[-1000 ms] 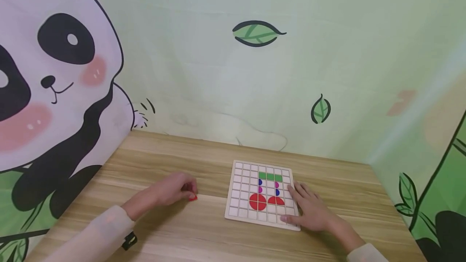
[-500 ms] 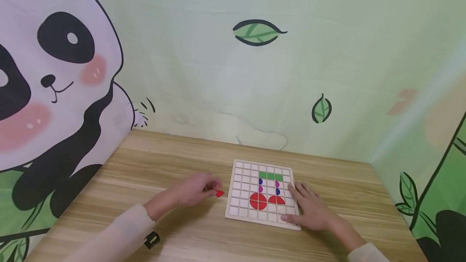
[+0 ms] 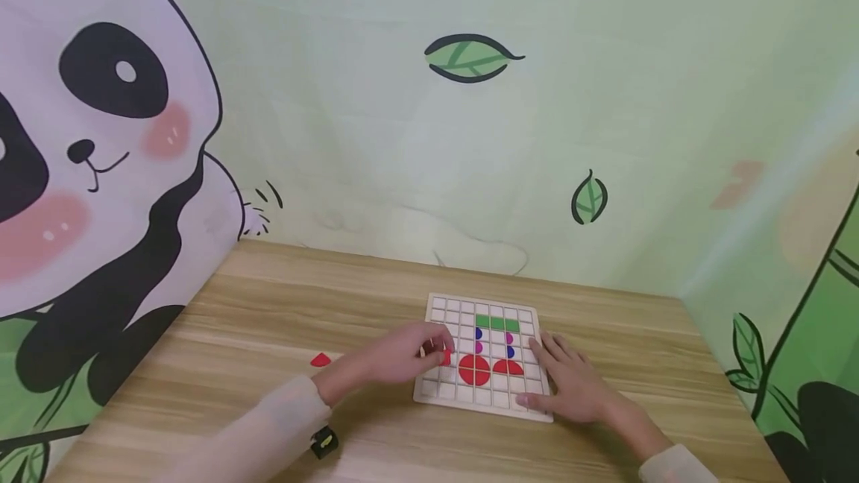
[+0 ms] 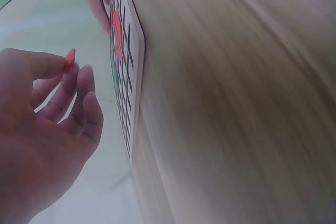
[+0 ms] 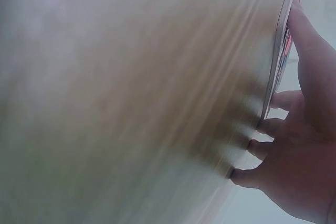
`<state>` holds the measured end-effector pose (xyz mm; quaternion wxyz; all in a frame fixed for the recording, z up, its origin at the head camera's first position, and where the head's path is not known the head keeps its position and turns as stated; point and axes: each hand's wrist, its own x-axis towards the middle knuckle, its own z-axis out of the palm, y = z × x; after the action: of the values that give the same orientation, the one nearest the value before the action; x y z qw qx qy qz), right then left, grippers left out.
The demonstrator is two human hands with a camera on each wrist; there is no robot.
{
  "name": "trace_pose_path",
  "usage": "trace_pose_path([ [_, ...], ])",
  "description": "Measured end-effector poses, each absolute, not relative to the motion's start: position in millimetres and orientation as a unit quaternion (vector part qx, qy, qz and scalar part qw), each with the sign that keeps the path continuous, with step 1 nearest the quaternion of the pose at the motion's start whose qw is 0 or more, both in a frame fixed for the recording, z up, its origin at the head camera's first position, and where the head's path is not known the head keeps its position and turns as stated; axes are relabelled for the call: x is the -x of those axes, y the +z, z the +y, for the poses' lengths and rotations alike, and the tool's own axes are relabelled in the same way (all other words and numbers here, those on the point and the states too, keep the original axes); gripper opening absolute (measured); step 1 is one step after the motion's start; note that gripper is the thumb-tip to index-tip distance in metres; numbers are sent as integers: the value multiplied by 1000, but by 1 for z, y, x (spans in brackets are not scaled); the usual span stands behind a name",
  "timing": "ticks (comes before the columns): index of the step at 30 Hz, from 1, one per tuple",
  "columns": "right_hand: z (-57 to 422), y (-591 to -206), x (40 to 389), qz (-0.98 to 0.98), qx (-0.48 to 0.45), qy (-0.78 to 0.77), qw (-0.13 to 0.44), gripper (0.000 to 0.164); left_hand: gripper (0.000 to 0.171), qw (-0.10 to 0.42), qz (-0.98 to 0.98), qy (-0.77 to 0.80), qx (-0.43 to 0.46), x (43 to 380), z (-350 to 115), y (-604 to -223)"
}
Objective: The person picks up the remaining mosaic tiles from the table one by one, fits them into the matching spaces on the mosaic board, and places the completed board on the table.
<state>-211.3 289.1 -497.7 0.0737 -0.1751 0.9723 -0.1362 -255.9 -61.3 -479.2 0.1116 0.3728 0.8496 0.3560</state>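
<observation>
My left hand [image 3: 411, 352] pinches a small red tile [image 3: 446, 357] between thumb and fingertips, over the left part of the white gridded board [image 3: 448, 391]. In the left wrist view the red tile [image 4: 70, 60] sticks up from the fingertips, apart from the board. My right hand [image 3: 579, 387] rests at the board's right edge, thumb on its front right cells and fingers spread along the side. Set in the grid are a red circle [image 3: 474, 370] of quarter pieces, a red half circle [image 3: 508, 368], a green strip [image 3: 496, 323] and small blue and magenta half circles.
Another red tile [image 3: 321, 359] lies on the wooden table [image 3: 376, 431], beside the left forearm. A small black device [image 3: 325, 442] is at the left wrist. A cloth wall [image 3: 376, 133] printed with a panda and leaves stands behind the table.
My left hand has moved right, carrying the red tile from the table to over the board. The red tile beside the forearm has come into sight. The right hand has stayed in place.
</observation>
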Motion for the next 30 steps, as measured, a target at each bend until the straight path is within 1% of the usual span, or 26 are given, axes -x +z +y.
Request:
trace_pose_path([
  [2, 289, -496, 211, 972, 179, -137, 72, 111, 9, 117, 847, 363, -371, 257, -55, -480],
  [8, 288, -496, 211, 971, 183, -134, 69, 111, 3, 107, 850, 360, -370, 257, -37, -486],
  [18, 290, -498, 211, 972, 186, -129, 58, 110, 14, 114, 842, 393, -352, 253, 4, -490],
  [25, 291, -498, 212, 972, 185, -132, 61, 110, 11, 106, 860, 381, -321, 252, 24, -492],
  [30, 291, -498, 212, 972, 188, -130, 56, 111, 13, 109, 871, 374, -298, 251, 35, -493],
])
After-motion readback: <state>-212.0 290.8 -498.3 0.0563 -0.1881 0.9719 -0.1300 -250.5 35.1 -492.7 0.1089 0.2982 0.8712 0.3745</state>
